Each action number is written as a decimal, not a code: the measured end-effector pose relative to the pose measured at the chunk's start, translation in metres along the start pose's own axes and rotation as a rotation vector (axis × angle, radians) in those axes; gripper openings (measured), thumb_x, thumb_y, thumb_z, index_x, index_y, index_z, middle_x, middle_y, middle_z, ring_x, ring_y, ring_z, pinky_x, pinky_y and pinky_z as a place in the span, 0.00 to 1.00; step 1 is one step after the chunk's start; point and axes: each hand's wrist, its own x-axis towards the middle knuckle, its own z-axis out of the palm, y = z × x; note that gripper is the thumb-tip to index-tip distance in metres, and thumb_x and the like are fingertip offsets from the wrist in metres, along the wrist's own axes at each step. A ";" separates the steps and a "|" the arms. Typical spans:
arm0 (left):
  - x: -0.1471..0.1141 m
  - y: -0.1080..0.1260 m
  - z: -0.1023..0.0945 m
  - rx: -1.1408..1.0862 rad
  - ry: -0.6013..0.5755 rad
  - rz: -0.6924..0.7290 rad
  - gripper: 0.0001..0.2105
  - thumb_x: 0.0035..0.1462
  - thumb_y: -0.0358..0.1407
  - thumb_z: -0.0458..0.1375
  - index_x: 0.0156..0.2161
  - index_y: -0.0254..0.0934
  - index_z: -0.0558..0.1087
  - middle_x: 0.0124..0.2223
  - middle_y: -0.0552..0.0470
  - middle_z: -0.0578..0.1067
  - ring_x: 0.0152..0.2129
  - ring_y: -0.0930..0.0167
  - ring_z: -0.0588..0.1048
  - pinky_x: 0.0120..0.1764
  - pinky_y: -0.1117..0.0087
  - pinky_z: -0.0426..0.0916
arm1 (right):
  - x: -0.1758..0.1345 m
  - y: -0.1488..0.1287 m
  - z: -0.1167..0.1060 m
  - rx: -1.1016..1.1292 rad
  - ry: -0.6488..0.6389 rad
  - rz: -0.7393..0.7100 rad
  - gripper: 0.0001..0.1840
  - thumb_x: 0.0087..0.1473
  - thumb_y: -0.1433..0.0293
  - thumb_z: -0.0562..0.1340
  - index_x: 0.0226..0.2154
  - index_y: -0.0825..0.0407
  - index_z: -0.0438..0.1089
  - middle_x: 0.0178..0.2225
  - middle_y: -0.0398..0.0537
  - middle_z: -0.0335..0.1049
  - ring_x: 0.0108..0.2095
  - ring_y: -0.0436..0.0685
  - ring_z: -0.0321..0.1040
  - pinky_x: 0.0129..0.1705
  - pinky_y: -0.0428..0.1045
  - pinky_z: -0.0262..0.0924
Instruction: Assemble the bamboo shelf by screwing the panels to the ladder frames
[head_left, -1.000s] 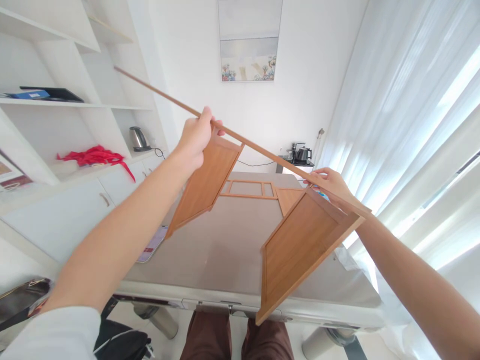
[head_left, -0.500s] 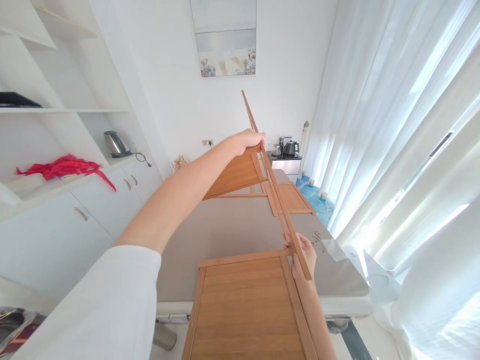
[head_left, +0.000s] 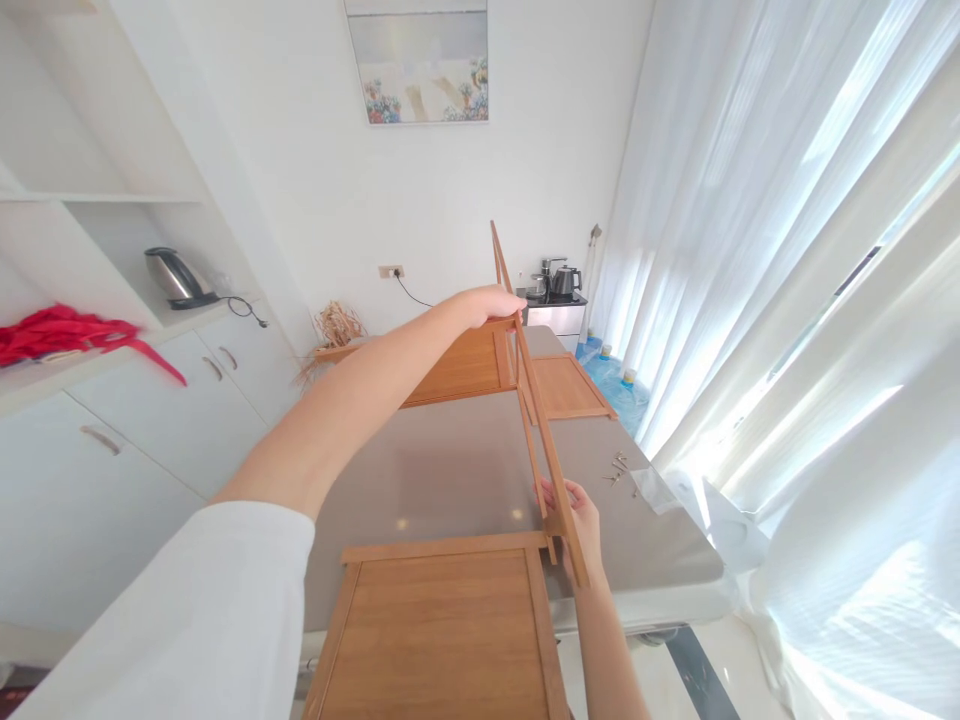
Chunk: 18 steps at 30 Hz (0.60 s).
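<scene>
A left hand (head_left: 496,303) clasps a wooden frame (head_left: 551,450) above a gray table (head_left: 450,465); a right hand (head_left: 587,520) grips it nearer the table's front edge. Screws (head_left: 618,466) lie on the table's right side.

The frame (head_left: 550,450) and near panel (head_left: 442,630) are showing smooth, satin-looking wood with fine grain. The tabletop (head_left: 450,470) is looking smooth, catching glossy light spots. Small screws (head_left: 616,467) are glinting like metal, the kettle (head_left: 174,275) is gleaming in metal and black plastic, and the curtain (head_left: 720,200) is hanging as sheer cloth.
</scene>
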 end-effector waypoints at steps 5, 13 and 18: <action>0.001 -0.013 0.025 0.059 -0.151 -0.104 0.14 0.67 0.45 0.60 0.45 0.33 0.76 0.45 0.47 0.79 0.42 0.67 0.78 0.48 0.58 0.74 | -0.006 0.012 -0.006 -0.109 0.006 -0.006 0.24 0.50 0.48 0.67 0.40 0.48 0.68 0.43 0.58 0.82 0.46 0.67 0.80 0.49 0.58 0.75; 0.024 -0.032 0.056 0.142 -0.199 -0.141 0.17 0.68 0.42 0.60 0.56 0.35 0.72 0.54 0.44 0.75 0.47 0.64 0.77 0.49 0.56 0.76 | -0.019 0.009 -0.016 -0.326 0.035 -0.029 0.23 0.54 0.47 0.64 0.40 0.48 0.73 0.43 0.56 0.82 0.43 0.67 0.81 0.47 0.58 0.74; 0.027 -0.038 0.065 0.268 -0.166 -0.063 0.16 0.67 0.42 0.60 0.55 0.35 0.73 0.54 0.44 0.75 0.47 0.64 0.77 0.49 0.56 0.76 | -0.026 0.002 -0.012 -0.362 0.035 -0.059 0.21 0.55 0.48 0.63 0.38 0.48 0.72 0.42 0.56 0.82 0.43 0.66 0.81 0.46 0.58 0.74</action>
